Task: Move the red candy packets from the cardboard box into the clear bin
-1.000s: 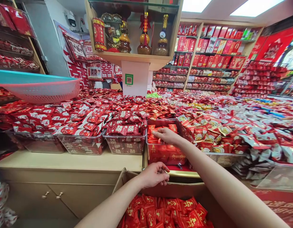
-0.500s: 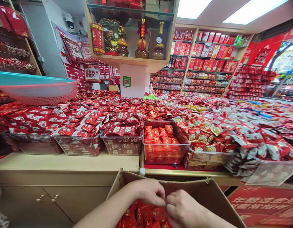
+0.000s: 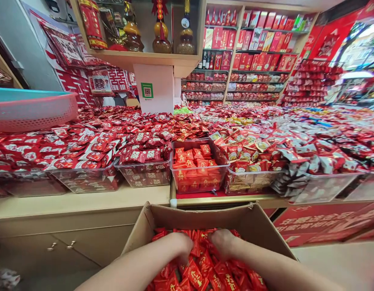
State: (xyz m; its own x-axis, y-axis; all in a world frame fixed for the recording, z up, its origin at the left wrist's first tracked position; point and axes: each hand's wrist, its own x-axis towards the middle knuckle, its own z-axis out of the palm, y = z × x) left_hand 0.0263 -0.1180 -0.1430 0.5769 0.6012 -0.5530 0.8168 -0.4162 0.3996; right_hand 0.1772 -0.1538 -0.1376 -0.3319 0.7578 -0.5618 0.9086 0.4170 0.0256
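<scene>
A cardboard box (image 3: 247, 218) stands open in front of me, holding a heap of small red packets with gold lettering (image 3: 201, 264). My left hand (image 3: 183, 245) reaches down into the heap, and its fingers are hidden. To the right of it, my right hand (image 3: 223, 243) is also sunk among the packets with its fingers out of sight. Some packets lie between the two hands. Just beyond the box, a clear bin (image 3: 199, 178) on the counter contains similar red packets.
More clear bins of wrapped sweets line the counter, including dark red packets (image 3: 144, 154) and gold-and-red ones (image 3: 250, 155). A pink plastic basket (image 3: 35, 113) rests at the left. Above the counter hangs a display case (image 3: 144, 58). Cabinet doors (image 3: 62, 250) are at lower left.
Both hands were close together above the packets; now they are lower, apart and in among them. The view has tilted downward, showing more of the box's contents.
</scene>
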